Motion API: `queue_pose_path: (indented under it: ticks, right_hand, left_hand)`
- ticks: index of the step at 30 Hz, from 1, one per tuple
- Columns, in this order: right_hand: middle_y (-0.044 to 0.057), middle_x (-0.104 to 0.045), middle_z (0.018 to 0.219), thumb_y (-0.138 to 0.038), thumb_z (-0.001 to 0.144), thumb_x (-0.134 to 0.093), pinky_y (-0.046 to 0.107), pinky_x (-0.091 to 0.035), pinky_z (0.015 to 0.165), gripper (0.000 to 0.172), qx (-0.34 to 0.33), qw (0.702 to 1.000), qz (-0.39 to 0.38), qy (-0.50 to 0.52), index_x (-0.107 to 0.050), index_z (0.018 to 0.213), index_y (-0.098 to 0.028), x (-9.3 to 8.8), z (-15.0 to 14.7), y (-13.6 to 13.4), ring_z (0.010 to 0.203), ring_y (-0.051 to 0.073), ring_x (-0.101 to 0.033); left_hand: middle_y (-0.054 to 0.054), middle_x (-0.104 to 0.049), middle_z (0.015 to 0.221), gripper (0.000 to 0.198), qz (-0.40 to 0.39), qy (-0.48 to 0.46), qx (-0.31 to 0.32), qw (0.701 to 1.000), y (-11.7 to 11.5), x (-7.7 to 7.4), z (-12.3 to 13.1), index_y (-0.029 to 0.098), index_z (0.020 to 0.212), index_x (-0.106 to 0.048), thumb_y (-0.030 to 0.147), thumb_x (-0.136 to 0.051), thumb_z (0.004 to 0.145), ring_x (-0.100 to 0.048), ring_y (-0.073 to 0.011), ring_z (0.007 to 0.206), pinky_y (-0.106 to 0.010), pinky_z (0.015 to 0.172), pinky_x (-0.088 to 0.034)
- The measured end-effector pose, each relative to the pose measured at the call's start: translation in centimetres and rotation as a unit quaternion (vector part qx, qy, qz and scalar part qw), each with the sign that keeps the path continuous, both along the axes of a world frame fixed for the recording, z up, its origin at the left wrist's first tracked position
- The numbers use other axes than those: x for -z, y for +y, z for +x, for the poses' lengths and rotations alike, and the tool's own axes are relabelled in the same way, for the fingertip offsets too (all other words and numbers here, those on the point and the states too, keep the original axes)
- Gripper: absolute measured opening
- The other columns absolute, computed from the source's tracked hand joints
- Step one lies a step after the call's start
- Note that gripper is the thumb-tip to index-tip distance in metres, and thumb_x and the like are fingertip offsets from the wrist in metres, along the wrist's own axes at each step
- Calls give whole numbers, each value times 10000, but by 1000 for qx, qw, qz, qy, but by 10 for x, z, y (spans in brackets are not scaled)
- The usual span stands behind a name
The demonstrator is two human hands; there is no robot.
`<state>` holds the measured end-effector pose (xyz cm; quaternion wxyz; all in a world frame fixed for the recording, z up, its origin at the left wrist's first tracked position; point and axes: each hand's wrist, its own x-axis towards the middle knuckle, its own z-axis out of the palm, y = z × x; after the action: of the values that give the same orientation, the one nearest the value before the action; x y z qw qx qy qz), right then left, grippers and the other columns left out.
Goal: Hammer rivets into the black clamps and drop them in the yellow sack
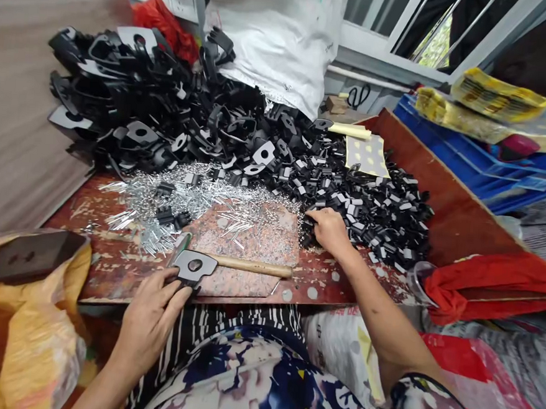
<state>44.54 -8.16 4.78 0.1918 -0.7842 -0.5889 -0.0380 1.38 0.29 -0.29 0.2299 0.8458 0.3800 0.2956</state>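
My left hand (153, 311) is closed on a black plastic bracket with a round hole (194, 265), held at the near edge of the worn red board (110, 261). A wooden-handled hammer (250, 266) lies just behind that bracket. My right hand (328, 228) reaches into the heap of small black clips (375, 211); its fingers are curled down among them and what they hold is hidden. A scatter of small silver pins (184, 198) covers the board between the two hands.
A big pile of larger black brackets (135, 95) fills the back left. A white sack (284, 49) stands behind it. Blue crates (481, 163) with yellow bundles sit at the right, red cloth (487, 285) near right, a yellow bag (25, 337) at left.
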Motion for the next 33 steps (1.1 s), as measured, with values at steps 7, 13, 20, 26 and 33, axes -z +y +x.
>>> queue_pose_path:
  ticks: [7, 13, 20, 26, 33]
  right_hand:
    - [78, -789, 985, -218, 890, -614, 396, -470, 918, 251, -2, 998, 52, 41, -797, 1063, -214, 20, 25, 12, 949, 229, -651]
    - [111, -756, 1044, -249, 948, -492, 395, -520, 900, 291, 69, 976, 193, 69, -723, 1107, -174, -1, -11, 15, 967, 240, -678]
    - [-1, -779, 922, -205, 929, -593, 520, -460, 1103, 176, -164, 939, 222, 207, -748, 980, -272, -27, -143, 9, 883, 190, -714]
    - [4, -794, 939, -176, 892, -598, 649, -271, 1218, 204, -166, 928, 236, 235, -749, 966, -292, -9, -186, 6, 940, 218, -746]
    - [19, -798, 964, -196, 904, -607, 646, -296, 1209, 170, -165, 918, 223, 282, -744, 952, -283, -3, -189, 6, 935, 223, -751]
  left_hand:
    - [-88, -668, 1090, 360, -148, -76, -38, 985, -1, -13, 8, 220, 792, -735, 539, -610, 904, -633, -300, 1152, -442, 1071, -468]
    - [-81, -642, 1178, 417, -338, -250, -161, 893, -7, -29, 14, 195, 827, -758, 599, -800, 731, -612, -271, 1089, -303, 749, -575]
    - [-70, -597, 1053, 329, -535, -322, -8, 781, -31, -67, 71, 161, 796, -788, 448, -902, 680, -571, -161, 826, -238, 612, -566]
    - [-42, -592, 913, 320, -555, -367, 47, 745, -33, -72, 91, 161, 784, -765, 461, -863, 731, -592, -139, 742, -267, 639, -576]
    - [-39, -629, 848, 316, -582, -373, 54, 721, -30, -67, 82, 158, 809, -773, 448, -868, 727, -587, -131, 679, -266, 613, -542]
